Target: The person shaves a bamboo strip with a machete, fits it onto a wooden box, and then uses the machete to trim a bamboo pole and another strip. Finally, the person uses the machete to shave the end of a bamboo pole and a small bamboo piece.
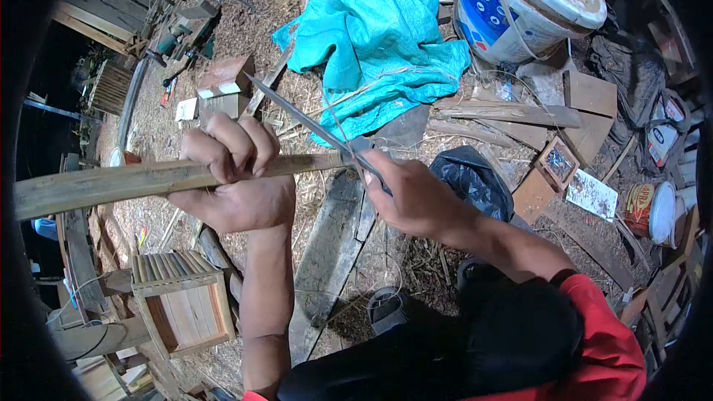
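Note:
A long split-bamboo strip [111, 184] runs across from the left edge, its narrow end reaching my right hand [420, 197]. My left hand [241, 178] is closed round the strip, fingers over the top and thumb below. In my right hand is a knife [293, 113], its long dark blade slanting up and to the left above the strip. My fingers hide most of the handle. The knife's base overlaps the bamboo end in this view. Beneath both hands lies a worn wooden plank [327, 260].
Wood shavings cover the ground. A turquoise sack [379, 22] lies ahead, with a white-and-blue bucket [490, 11] to its right. A black plastic bag [471, 178] sits beyond my right forearm. A small slatted wooden box [186, 312] stands at lower left; scrap boards [512, 113] lie right.

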Motion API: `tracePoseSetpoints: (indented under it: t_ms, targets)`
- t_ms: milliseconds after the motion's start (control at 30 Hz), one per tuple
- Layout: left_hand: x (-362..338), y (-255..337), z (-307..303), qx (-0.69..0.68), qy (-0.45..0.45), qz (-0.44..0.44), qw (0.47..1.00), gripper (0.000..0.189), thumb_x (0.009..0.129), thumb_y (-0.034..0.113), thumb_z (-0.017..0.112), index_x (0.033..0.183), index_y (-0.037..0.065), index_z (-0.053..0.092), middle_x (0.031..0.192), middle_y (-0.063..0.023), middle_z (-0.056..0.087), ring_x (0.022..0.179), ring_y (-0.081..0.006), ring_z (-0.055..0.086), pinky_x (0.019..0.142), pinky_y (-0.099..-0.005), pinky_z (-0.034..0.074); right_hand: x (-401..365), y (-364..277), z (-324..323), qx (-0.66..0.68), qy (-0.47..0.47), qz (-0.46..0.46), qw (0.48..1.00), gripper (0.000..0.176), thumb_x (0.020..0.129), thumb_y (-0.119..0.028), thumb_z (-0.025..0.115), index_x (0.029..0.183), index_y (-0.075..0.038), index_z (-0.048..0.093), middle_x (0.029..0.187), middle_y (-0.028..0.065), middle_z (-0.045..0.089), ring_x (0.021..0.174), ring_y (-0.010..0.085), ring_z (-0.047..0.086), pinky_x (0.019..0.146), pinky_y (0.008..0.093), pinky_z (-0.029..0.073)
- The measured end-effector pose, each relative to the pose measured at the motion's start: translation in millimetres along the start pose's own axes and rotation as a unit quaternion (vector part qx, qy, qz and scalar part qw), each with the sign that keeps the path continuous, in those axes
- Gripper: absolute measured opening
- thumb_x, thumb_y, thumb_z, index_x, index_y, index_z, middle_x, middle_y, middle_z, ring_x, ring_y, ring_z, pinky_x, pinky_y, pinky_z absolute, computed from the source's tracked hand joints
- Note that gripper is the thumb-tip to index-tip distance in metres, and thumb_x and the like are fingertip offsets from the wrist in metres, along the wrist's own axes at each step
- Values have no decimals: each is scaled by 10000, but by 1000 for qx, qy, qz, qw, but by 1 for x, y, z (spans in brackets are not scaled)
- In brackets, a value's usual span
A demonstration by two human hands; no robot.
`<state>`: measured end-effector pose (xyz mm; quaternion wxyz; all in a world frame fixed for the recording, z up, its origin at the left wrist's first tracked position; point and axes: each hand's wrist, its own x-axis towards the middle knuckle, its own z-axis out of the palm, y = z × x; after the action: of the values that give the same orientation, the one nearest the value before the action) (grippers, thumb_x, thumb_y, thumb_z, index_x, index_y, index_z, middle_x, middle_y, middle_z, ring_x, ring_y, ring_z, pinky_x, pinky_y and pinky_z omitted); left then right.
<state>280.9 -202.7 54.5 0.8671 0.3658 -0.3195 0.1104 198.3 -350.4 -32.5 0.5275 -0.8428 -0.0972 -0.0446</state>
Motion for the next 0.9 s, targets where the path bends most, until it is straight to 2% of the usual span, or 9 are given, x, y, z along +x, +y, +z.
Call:
tracePoseSetpoints:
  t_ms: [133,233,333,433,533,633,667,800,900]
  targets:
    - [0,-2,-3,55,9,15,998,592,932,665,248,660,140,284,568,-3,258,447,-103,197,386,-232,168,-5,-1,6,-19,-7,-10,1000,290,883,-69,511,1152,34,476,749,248,595,724,431,608,632,496,459]
    - [4,-2,-6,56,36,7,998,594,934,666,230,668,138,284,562,-8,262,437,-109,198,389,-236,169,-1,-9,-3,-55,-31,-29,998,214,866,-57,513,1046,47,463,720,227,596,713,419,626,614,503,488]
    - [11,-3,-2,87,42,4,995,606,938,670,200,672,133,292,554,-8,262,426,-117,206,390,-238,176,1,-18,-5,-4,4,-33,999,281,897,-77,493,1157,28,472,716,238,576,708,426,604,628,510,458]
    - [10,-3,-4,113,47,9,992,614,940,671,192,667,131,294,551,-7,262,418,-119,215,389,-238,177,-5,-2,2,-50,-32,28,998,260,904,-68,499,1152,9,491,722,224,583,687,409,604,629,499,464]
    - [16,-4,-10,80,26,23,996,620,941,672,188,668,126,296,550,-5,261,423,-112,211,389,-236,182,-7,-2,-3,-119,20,-83,989,283,864,-59,560,1117,17,457,691,175,587,650,373,611,575,468,492]
    - [11,-7,-4,75,20,11,997,606,950,651,206,671,120,291,549,-7,263,427,-112,210,386,-231,188,0,-12,-5,-29,76,-135,987,331,858,-70,569,1158,17,461,679,168,577,633,370,600,570,459,489]
    - [11,-7,-1,83,26,12,996,598,954,641,212,672,119,289,549,-7,261,427,-112,209,385,-231,189,-5,-16,-4,-99,124,-155,975,250,887,-63,528,1115,34,489,717,220,586,659,413,594,588,489,452]
    - [15,-3,1,101,24,15,995,562,966,597,232,677,117,285,551,-5,243,436,-107,191,386,-227,195,-8,22,-2,-50,-16,-8,999,176,872,-49,499,1032,24,494,665,245,569,650,439,574,599,505,441]
    - [12,-9,8,82,23,6,996,575,964,608,213,673,117,284,551,-11,247,441,-103,186,392,-226,205,-5,4,-7,-89,33,-105,990,252,866,-34,502,1110,25,494,614,198,563,578,383,592,526,471,479]
